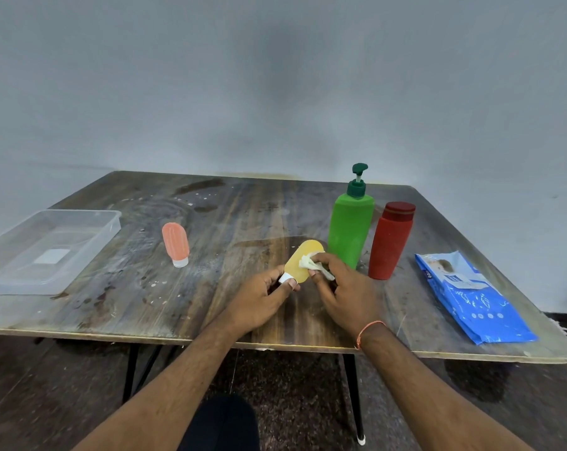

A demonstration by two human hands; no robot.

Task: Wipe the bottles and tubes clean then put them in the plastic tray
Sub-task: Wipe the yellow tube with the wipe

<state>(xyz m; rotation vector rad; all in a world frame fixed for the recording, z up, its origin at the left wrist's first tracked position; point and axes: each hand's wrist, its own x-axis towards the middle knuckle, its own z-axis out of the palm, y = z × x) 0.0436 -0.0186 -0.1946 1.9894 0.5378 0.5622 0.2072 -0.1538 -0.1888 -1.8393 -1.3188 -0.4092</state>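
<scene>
Grey wall is filling the upper half of the frame, and below it a worn wooden table point(210, 222) is carrying everything you are working with. You are wiping the yellow tube point(303, 258), low and centre in the picture: your left hand point(262, 301) is pinching its white cap end between thumb and fingers, while your right hand point(344, 288) is pinching a crumpled wipe point(311, 262) against the tube's face.

By the look of it you are on the first item, since the plastic tray point(2, 281) at the far left is holding no bottles. The orange tube point(175, 242), green pump bottle point(350, 226) and red bottle point(391, 242) are waiting, not yet binned.

Next you are probably turning the tube to reach its other side, then carrying it left to the tray. That path is looking open, passing in front of the orange tube. Mind the green pump bottle standing just beside your right knuckles, and the blue wipes pack point(471, 297) lying near the table's right edge.
</scene>
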